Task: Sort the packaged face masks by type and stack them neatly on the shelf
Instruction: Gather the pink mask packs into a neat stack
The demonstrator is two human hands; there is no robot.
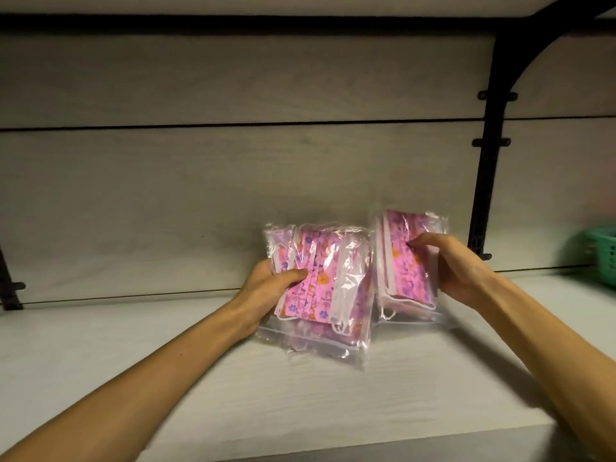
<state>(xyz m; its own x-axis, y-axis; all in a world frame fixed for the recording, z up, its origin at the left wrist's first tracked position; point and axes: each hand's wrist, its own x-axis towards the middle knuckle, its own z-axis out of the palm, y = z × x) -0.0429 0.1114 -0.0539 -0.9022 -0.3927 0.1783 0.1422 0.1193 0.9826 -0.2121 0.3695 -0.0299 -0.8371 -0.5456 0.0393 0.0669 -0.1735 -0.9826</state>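
Note:
Two bundles of pink flower-print face masks in clear plastic bags stand on the white shelf [233, 378], near its back wall. My left hand [266, 288] grips the left bundle [323, 281] from its left side, thumb across the front pack. That bundle holds several packs, tilted toward me, their lower edges on the shelf. My right hand [456, 265] grips the right bundle [405, 261] from its right side, thumb on the front. This bundle stands more upright, a small gap apart from the left one.
A green plastic basket [600, 251] sits on the shelf at the far right. A black metal bracket [486, 168] runs up the pale back wall to the right of the packs. Another shelf board hangs overhead.

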